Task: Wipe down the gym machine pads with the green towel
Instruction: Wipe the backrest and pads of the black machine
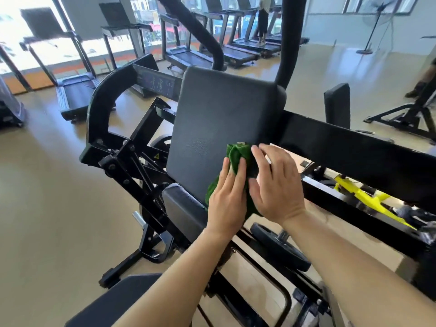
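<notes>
A large black back pad (219, 119) of the gym machine stands tilted in the middle of the view. The bunched green towel (237, 153) lies against the pad's lower right corner. My left hand (226, 199) presses flat on the towel from below. My right hand (273, 182) rests on the towel's right side, fingers spread and curled over it. A smaller black seat pad (186, 208) sits just below the back pad, left of my left hand. Another dark pad (113, 303) shows at the bottom left under my forearm.
The machine's black steel frame (132, 166) spreads left and below, and a thick black beam (354, 152) runs to the right. A weight plate (280, 246) hangs under my right forearm. Treadmills (188, 55) line the windows behind. A person stands on a far treadmill (263, 22).
</notes>
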Action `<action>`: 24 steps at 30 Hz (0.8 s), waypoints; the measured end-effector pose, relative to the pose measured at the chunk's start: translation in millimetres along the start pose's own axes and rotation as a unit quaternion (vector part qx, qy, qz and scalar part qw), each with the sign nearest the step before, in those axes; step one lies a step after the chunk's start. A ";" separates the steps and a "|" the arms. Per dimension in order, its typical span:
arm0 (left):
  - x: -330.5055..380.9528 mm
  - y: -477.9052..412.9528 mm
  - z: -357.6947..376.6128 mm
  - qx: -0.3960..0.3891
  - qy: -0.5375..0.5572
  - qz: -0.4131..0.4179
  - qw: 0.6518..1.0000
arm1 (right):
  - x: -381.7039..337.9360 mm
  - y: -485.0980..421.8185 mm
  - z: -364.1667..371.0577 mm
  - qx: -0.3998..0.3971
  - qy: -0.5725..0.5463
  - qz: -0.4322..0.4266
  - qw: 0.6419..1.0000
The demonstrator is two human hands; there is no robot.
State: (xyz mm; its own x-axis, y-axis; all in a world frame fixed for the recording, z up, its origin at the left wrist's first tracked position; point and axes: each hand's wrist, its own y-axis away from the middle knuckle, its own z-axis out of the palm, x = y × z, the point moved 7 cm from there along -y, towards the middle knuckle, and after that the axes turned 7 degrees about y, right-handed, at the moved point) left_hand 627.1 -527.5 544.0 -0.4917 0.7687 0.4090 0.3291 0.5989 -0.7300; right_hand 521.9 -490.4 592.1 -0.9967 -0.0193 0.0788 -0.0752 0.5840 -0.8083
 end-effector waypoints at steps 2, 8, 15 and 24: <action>11.1 -33.2 -4.0 0.004 -0.026 0.029 0.999 | 12.8 11.0 4.1 -0.027 0.002 0.027 0.999; 52.6 -86.3 9.6 -0.098 -0.163 0.342 0.920 | 39.1 -11.7 -15.2 0.056 -0.028 0.121 0.991; 74.7 -153.5 -4.3 -0.038 -0.144 0.386 0.910 | 49.6 -54.7 -17.8 0.049 -0.071 0.127 0.988; -13.5 -231.4 -53.7 0.083 -0.041 0.050 0.994 | 46.6 -119.2 -10.3 -0.025 -0.142 0.065 0.987</action>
State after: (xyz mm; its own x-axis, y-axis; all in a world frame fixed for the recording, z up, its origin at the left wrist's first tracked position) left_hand 600.8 -664.4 736.8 -0.5290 0.7981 0.2884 0.2464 0.4697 -0.8477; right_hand 484.7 -552.6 698.2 -0.9668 -0.1633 -0.1964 0.0489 0.6364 -0.7698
